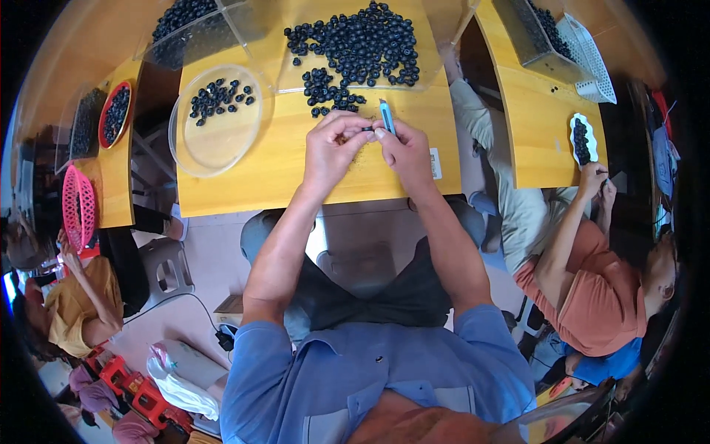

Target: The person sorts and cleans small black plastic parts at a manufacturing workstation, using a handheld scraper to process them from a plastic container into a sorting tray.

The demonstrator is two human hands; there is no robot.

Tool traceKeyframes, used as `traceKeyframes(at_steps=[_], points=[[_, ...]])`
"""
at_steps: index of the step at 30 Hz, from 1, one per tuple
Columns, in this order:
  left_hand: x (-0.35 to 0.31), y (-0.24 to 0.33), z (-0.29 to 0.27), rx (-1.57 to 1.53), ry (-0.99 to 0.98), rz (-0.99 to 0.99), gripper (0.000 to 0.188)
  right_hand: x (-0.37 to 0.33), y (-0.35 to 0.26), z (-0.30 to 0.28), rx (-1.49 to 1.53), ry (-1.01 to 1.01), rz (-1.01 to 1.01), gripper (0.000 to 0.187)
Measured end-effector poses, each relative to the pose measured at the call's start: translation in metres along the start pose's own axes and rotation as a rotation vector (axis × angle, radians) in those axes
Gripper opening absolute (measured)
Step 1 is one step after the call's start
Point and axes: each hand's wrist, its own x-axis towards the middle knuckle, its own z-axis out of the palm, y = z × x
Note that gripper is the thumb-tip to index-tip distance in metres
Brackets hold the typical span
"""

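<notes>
My left hand (pixel 329 148) is closed, pinching a small dark round bead (pixel 367 129) between thumb and fingertips over the wooden table (pixel 288 181). Against that bead sits my right hand (pixel 407 152), its fingers wrapped round a light-blue utility knife (pixel 387 117) that points up and away from me. My fingers partly cover the bead and the knife's lower end. Just beyond both hands lies a big pile of dark round beads (pixel 362 48), some trailing toward my left fingers. Crumbs are scattered on the wood under my hands. A round clear plastic tray (pixel 214 144) with several beads stands at the left.
A clear bin (pixel 222 44) of beads stands at the back left. By my right wrist lies a white label (pixel 435 164). Co-workers sit at tables on both sides, with a white scalloped dish (pixel 586 152) on the right and a pink basket (pixel 78 207) on the left.
</notes>
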Motion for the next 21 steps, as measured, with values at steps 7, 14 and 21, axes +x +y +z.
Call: traceKeyframes(at_steps=[7,14,21], points=[[-0.006,0.009,0.001,0.228,0.010,0.140,0.038,0.003,0.003,0.004,-0.100,-0.028,-0.049,0.022],[-0.009,0.005,0.005,0.411,-0.016,0.327,0.034,0.001,0.001,0.002,-0.178,-0.017,-0.079,0.022],[-0.008,0.009,0.012,0.331,0.046,0.195,0.023,0.000,-0.001,-0.001,-0.190,0.057,-0.095,0.020]])
